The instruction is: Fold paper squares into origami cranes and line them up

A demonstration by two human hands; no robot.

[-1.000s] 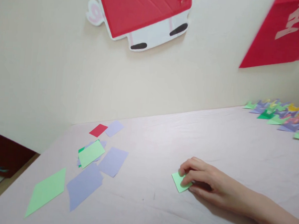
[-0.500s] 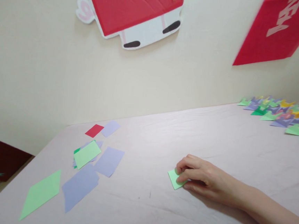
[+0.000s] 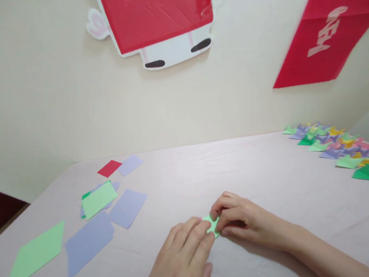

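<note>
cloth bears green paper — pinched by right hand, partly under unclenched left hand.

Open tabletop between hands and wall

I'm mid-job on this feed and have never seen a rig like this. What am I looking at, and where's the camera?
There is no machine here: these are a person's two bare hands. The one view comes from a camera worn on the head, looking forward and down.

The left hand enters from the bottom, the right hand from the right. Both have fingers on a small light-green paper piece, which they partly cover; whether it is pinched or only pressed down, I cannot tell.

On the pale, creased surface, flat light-green, lavender and red paper sheets lie to the left, some overlapping. Far right stand small, multicoloured folded paper pieces in a cluster.
</note>
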